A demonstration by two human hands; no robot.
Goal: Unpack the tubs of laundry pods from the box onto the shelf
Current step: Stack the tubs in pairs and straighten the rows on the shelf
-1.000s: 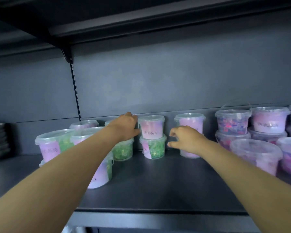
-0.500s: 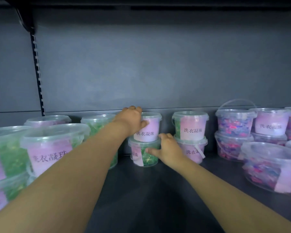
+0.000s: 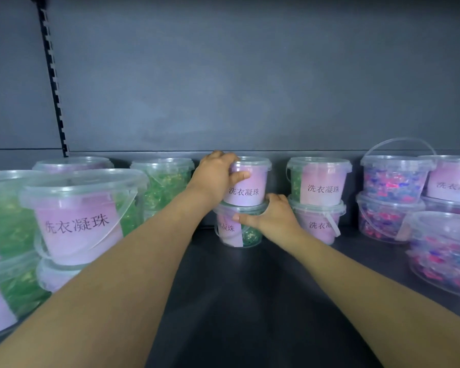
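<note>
Since the earlier frame the right hand [image 3: 272, 221] has been rising a little, from the side of the lower tub [image 3: 246, 236] to the seam where the two stacked tubs meet, while the left thumb has been sliding further across the front of the upper tub [image 3: 251, 188].

The left hand [image 3: 215, 176] is grasping the upper tub: its fingers are curling over the back of the lid and its thumb is pressing on the pink label. The right hand is grasping the lower tub at its lid rim, thumb lying across the front and fingers wrapping round the right side, where they are touching the base of the upper tub.

This pair is standing at the centre of the frame, at the back of the dark shelf [image 3: 250, 301], against the grey back panel [image 3: 223, 75]. Just to its right a second two-tub stack [image 3: 319, 203] is sitting, and green-pod tubs [image 3: 165, 179] are standing to its left. Tubs of pink and blue pods [image 3: 393, 181] are filling the right edge, and a large pink-labelled tub [image 3: 77, 221] is looming at lower left. A slotted upright [image 3: 52, 75] is running down the upper left.
</note>
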